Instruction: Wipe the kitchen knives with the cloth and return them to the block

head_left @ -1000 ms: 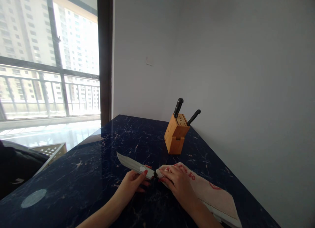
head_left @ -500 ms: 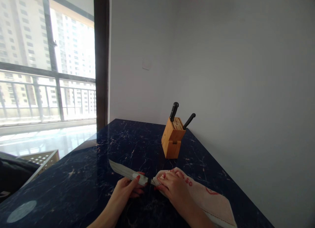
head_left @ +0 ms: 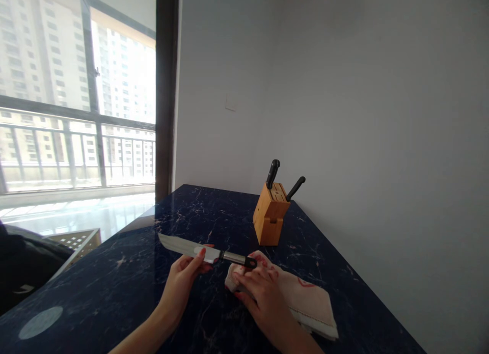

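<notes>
My left hand (head_left: pixel 187 267) pinches a kitchen knife (head_left: pixel 179 245) by the blade near its handle, thumb on top. The blade points left, and the silver handle with its black end points right. My right hand (head_left: pixel 260 288) is closed on a pale pink towel (head_left: pixel 305 295) with red lettering, just below the handle's end. The rest of the towel trails off to the right. Behind the hands stands a wooden knife block (head_left: pixel 271 219) with two black-handled knives in it, one upright (head_left: pixel 272 173) and one leaning right (head_left: pixel 296 188).
The dark blue marbled table (head_left: pixel 214 211) runs back to a grey wall (head_left: pixel 362 114). A pale oval patch (head_left: pixel 41 322) lies at the table's near left. Beyond the left edge are a perforated frame (head_left: pixel 82 242) and something black (head_left: pixel 30 262). A large window (head_left: pixel 126 79) is at left.
The knife has risen and shifted left, and its handle now shows clear of the towel. My right hand and the towel have come away from the handle. The view has turned slightly left.
</notes>
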Action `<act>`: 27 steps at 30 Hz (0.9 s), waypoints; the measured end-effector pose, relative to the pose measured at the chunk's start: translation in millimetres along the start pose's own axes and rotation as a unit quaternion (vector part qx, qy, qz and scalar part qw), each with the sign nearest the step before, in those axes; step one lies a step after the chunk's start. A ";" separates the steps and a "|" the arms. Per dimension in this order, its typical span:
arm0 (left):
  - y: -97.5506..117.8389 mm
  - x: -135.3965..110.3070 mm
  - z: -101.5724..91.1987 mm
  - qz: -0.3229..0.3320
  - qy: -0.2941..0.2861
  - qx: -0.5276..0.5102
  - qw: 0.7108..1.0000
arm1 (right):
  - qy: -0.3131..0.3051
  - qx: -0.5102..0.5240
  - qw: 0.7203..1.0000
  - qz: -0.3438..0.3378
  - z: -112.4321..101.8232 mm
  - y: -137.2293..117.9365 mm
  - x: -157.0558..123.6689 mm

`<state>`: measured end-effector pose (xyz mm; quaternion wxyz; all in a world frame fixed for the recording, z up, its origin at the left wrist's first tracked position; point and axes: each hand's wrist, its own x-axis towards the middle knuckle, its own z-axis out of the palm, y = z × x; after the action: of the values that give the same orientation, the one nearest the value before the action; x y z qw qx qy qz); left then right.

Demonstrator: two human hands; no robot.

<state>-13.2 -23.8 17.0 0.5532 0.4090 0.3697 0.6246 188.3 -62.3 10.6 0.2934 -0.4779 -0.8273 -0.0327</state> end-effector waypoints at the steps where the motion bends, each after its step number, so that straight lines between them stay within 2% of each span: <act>1: -2.4 -3.1 2.8 -0.023 -0.013 -0.027 0.999 | 0.015 0.042 0.999 0.007 -1.3 -4.5 -0.3; 3: -6.3 -10.8 9.3 -0.062 -0.036 -0.078 0.994 | 0.055 0.146 0.987 0.036 -2.9 -10.4 -0.7; 5: -9.0 -18.1 15.2 -0.099 -0.066 -0.108 0.987 | 0.089 0.258 0.959 0.078 -3.7 -13.0 0.0; 7: -10.9 -22.6 19.3 -0.132 -0.091 -0.124 0.979 | 0.093 0.351 0.926 0.103 -5.4 -14.4 1.9; 9: -11.7 -23.3 21.5 -0.162 -0.098 -0.131 0.973 | 0.081 0.409 0.904 0.093 -8.9 -16.7 4.3; 12: -10.4 -19.6 22.3 -0.179 -0.099 -0.131 0.970 | 0.047 0.447 0.891 0.061 -15.2 -23.2 6.8; 14: -8.1 -17.0 21.7 -0.167 -0.119 -0.129 0.970 | 0.032 0.455 0.887 0.068 -18.4 -27.9 7.3; 16: -5.4 -15.8 20.6 -0.149 -0.157 -0.123 0.969 | 0.056 0.451 0.886 0.091 -22.3 -30.6 7.6; 18: -3.3 -16.2 19.2 -0.132 -0.197 -0.092 0.967 | 0.116 0.434 0.885 0.123 -31.3 -29.4 8.9; 21: -3.7 -17.0 17.5 -0.100 -0.215 -0.020 0.971 | 0.216 0.391 0.883 0.142 -63.3 -18.8 15.8; 23: -7.6 -15.7 16.8 -0.090 -0.206 -0.002 0.974 | 0.276 0.336 0.891 0.129 -96.7 -7.6 25.1; 27: -22.1 -7.3 14.5 -0.094 -0.200 0.010 0.975 | 0.415 0.218 0.878 0.096 -163.3 16.8 51.2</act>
<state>9.2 -28.4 1.7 0.6681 0.4945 0.2941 0.4718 257.1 -68.4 168.1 0.7086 -0.4213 -0.5657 -0.0184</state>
